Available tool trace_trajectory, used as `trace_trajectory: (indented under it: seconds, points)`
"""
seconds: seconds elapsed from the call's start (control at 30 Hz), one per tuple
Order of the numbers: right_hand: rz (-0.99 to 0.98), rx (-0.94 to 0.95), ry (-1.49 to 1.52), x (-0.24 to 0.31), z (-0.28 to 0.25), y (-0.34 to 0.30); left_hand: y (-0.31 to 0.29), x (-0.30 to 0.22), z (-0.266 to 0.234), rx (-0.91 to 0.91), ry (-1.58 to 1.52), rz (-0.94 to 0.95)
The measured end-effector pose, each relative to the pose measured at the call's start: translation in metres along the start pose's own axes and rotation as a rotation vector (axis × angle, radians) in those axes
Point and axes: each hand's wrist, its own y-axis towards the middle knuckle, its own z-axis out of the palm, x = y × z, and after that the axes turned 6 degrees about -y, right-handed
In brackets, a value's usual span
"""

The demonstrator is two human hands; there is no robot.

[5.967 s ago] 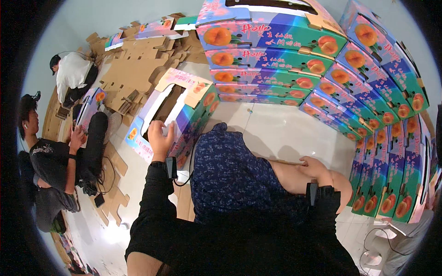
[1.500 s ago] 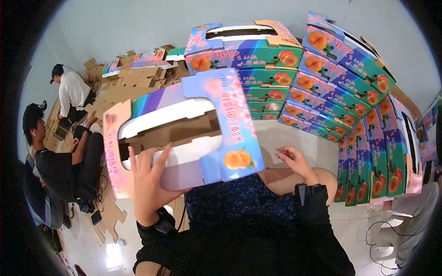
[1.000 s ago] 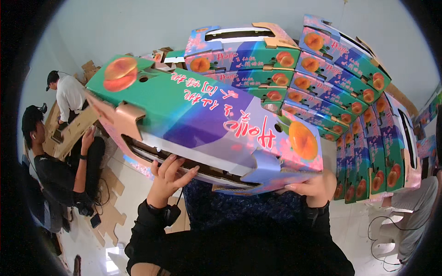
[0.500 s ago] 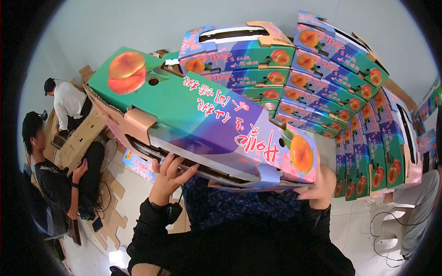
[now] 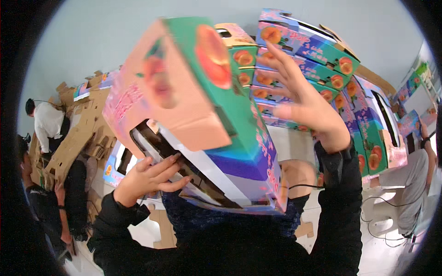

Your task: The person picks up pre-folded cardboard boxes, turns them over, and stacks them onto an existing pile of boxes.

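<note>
A folded cardboard fruit box [image 5: 248, 133] in green, purple and pink, printed with peaches, is held tilted in front of my body. My left hand [image 5: 154, 177] grips it at the long handle slot along its near-left side, the fingers curled at the slot's edge. My right hand [image 5: 304, 99] is raised off the box on its right, fingers spread, with nothing in it. Behind that hand stands a stack of matching peach boxes [image 5: 317, 64]. The box's far end is blurred by motion.
More peach boxes [image 5: 375, 124] stand at the right, beside a seated person in grey trousers [image 5: 407, 193]. At the left, flat brown cardboard [image 5: 76, 142] lies around a person in a white top [image 5: 48, 124] and another in black [image 5: 43, 207]. A cable [image 5: 368, 221] crosses the floor.
The box has swung round, its peach-printed end now higher and turned toward me. My right hand has let go of its right end and risen. My left hand keeps its grip.
</note>
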Motion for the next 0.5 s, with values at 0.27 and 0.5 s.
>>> trace_trajectory:
  seconds: [0.27,0.5]
  points:
    - [0.106,0.269,0.008,0.014,-0.059,0.039,0.064,0.019,-0.012,-0.164,0.063,0.414]
    - [0.244,0.843,-0.140,0.020,-0.084,0.007,0.103,0.003,-0.013,-0.163,-0.079,0.613]
